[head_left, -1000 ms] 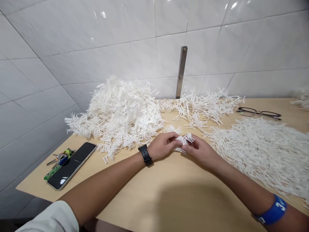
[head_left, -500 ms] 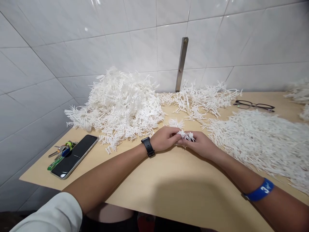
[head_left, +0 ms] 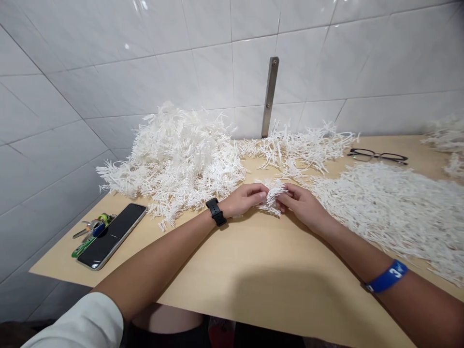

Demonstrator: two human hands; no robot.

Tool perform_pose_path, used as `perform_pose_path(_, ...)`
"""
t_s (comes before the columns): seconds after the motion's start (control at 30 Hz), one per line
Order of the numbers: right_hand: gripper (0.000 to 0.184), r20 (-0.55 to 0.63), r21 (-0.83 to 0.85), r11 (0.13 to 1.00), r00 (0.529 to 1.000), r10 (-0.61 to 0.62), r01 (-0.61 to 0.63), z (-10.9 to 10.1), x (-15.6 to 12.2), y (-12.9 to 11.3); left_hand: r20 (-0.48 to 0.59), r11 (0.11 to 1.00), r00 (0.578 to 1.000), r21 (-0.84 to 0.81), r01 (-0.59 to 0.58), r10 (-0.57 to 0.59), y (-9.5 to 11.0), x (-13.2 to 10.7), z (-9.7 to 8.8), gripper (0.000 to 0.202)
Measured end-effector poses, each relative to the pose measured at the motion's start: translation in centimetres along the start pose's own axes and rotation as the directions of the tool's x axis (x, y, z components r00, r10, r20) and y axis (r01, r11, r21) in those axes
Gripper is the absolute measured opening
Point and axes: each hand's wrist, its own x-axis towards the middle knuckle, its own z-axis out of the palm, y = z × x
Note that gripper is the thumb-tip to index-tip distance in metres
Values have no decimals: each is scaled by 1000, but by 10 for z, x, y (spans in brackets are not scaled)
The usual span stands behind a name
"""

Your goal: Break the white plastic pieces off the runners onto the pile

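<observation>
Over the desk (head_left: 203, 270) by a tiled wall (head_left: 203, 72), our fingers (head_left: 258, 197) pinch a white cluster (head_left: 275, 194) between left hand (head_left: 239, 200) and right hand (head_left: 307, 208), both touching it; its long axis is unclear.

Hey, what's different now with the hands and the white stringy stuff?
The left hand and right hand have drawn slightly apart, and more of the white clump shows between them. The phone, keys and glasses stayed where they were on the table.

White strand cluster (head_left: 276, 193) — splayed, held
</observation>
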Motion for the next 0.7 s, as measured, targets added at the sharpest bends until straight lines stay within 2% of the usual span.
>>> perform_pose_path(0.13, 22, -55, -81, 996, 998, 17, -21, 3, -1, 1, -37, 999, 999, 22, 28, -27, -5, 1, 5, 29)
perform_pose_path(0.23, 35, -55, -125, 992, 998, 16, -23, 3, -3, -1, -145, 996, 989, 85, 36, -23, -5, 2, 7, 23)
perform_pose_path(0.33, 40, 6, -89, 996, 1000, -2, 3, 3, -5, -2, -253, 991, 967, 129, 47, -13, -4, 3, 8, 21)
perform_pose_path(0.43, 31, 83, -66, 996, 995, -51, 57, 5, -5, 0, -308, 984, 951, 169, 53, 1, -2, 3, 8, 20)
perform_pose_path(0.53, 34, 88, -154, 986, 994, -57, 70, 8, -5, 4, -298, 970, 954, 238, 54, 20, -1, 2, 10, 20)
perform_pose_path(0.7, 39, 6, -335, 941, 999, -47, 47, 11, -6, 5, -195, 946, 980, 322, 31, 35, -5, -1, 13, 18)
